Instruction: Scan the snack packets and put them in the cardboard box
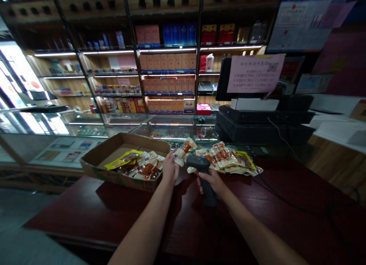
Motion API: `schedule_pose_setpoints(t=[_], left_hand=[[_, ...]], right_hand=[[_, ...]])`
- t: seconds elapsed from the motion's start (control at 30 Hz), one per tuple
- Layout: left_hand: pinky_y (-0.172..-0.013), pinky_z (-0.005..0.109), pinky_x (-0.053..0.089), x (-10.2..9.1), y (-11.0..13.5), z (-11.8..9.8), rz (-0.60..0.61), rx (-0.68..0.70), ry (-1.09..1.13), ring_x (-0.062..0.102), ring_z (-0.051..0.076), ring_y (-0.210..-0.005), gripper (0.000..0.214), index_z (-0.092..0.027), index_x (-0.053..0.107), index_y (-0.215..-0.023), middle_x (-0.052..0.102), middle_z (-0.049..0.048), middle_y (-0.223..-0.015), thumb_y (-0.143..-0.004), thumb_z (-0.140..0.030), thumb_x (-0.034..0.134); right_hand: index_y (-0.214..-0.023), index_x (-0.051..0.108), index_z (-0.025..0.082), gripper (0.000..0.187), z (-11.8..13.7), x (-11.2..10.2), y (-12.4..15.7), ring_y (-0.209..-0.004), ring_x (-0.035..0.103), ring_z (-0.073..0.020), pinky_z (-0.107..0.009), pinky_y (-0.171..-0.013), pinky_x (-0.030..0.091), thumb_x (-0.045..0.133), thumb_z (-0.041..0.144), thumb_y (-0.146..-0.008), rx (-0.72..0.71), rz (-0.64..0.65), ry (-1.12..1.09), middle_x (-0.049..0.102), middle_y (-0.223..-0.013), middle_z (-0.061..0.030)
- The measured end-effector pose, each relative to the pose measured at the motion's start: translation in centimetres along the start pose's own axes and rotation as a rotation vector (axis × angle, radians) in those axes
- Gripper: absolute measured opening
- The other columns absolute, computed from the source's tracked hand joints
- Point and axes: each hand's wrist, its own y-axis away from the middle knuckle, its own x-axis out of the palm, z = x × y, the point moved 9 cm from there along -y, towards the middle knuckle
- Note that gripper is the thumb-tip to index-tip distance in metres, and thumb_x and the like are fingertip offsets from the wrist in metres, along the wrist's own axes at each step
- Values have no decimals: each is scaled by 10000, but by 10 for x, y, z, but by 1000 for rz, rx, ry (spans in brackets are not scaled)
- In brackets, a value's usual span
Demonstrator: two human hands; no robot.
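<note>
My right hand [215, 182] is wrapped round the grip of a black barcode scanner [208, 170], its head tilted toward my left hand. Between the fingers of my left hand [170, 169] is a vacuum-packed snack [187, 146], with reddish-brown food inside clear and white plastic. Left of that hand stands a shallow cardboard box [114, 177] holding several similar packs and a yellow packet [123, 159]. Beyond the scanner, to its right, lies a pile of the same snack packs [224, 158], with another yellow packet [245, 159] at its right side.
Everything rests on a dark red wooden table [183, 219]. A glass display counter [131, 124] runs behind it. At the right stand a monitor with a pink paper sign [254, 74] and a black cash drawer [263, 128]. A cable [288, 202] crosses the table's right side.
</note>
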Motion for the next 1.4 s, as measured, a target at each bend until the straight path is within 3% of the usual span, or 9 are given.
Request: schedule_pose_setpoints(t=[0.23, 0.33, 0.5, 0.63, 0.77, 0.9, 1.03, 1.2, 1.4], left_hand=[[-833, 359, 475, -58, -25, -126, -290, 379, -214, 621, 161, -820, 298, -148, 610, -1029, 648, 75, -894, -775, -213, 469], [-952, 346, 400, -83, -21, -179, -462, 589, -404, 580, 158, -986, 305, -144, 623, -1024, 639, 74, -993, -756, -193, 486], [-1045, 306, 291, -80, -4, -211, -518, 811, -603, 449, 162, -1204, 305, -134, 617, -1045, 534, 111, -1259, -792, -161, 448], [-1055, 312, 277, -51, 9, -190, -435, 802, -719, 422, 169, -1231, 287, -163, 614, -1043, 520, 93, -1281, -831, -205, 425], [-1035, 315, 306, -12, 18, -137, -231, 749, -809, 446, 170, -1206, 290, -176, 588, -1073, 529, 89, -1266, -844, -239, 421], [-944, 325, 396, 11, 1, -44, 14, 420, -946, 552, 185, -1073, 291, -164, 555, -1080, 604, 107, -1139, -805, -226, 483], [-864, 361, 420, 6, -17, 30, 26, 44, -1410, 577, 264, -1013, 379, -100, 547, -1069, 613, 192, -1070, -779, -343, 522], [-865, 436, 394, 1, -24, 58, -38, -115, -1843, 482, 385, -1114, 658, -82, 590, -1008, 521, 270, -1168, -616, -611, 583], [-807, 427, 428, -1, -30, 71, -6, -155, -1893, 534, 370, -1057, 510, -99, 573, -1006, 568, 247, -1107, -624, -433, 629]], right_hand=[[-823, 554, 151, 354, 17, 51, -21, -352, 529, -114, -231, -354, 452, 659, 426, -627, -37, 80, 13, 579, -494, 35], [-848, 554, 151, 362, 15, 65, -27, -363, 534, -113, -230, -361, 459, 660, 421, -632, -39, 115, 4, 584, -507, 35], [-860, 551, 151, 368, 10, 65, -26, -367, 536, -111, -226, -363, 453, 660, 425, -640, -38, 118, 3, 586, -518, 34], [-841, 551, 147, 365, 12, 48, -20, -363, 531, -112, -233, -360, 457, 662, 423, -630, -49, 63, -12, 577, -505, 37], [-799, 557, 146, 342, 16, 18, -15, -355, 531, -115, -234, -350, 449, 660, 426, -631, -77, -18, -16, 584, -502, 28], [-701, 545, 147, 316, 13, -24, -10, -358, 536, -108, -224, -351, 451, 656, 436, -641, -103, -155, -28, 591, -506, 17], [-748, 552, 151, 337, 1, -59, -3, -358, 529, -108, -231, -353, 465, 669, 444, -629, -111, -259, -98, 589, -502, 22], [-744, 540, 156, 342, -12, -81, 0, -340, 513, -109, -231, -336, 452, 669, 450, -627, -119, -323, -137, 580, -484, 29], [-770, 548, 155, 352, -9, -79, -2, -351, 521, -114, -232, -350, 448, 668, 452, -624, -111, -307, -106, 577, -491, 29]])
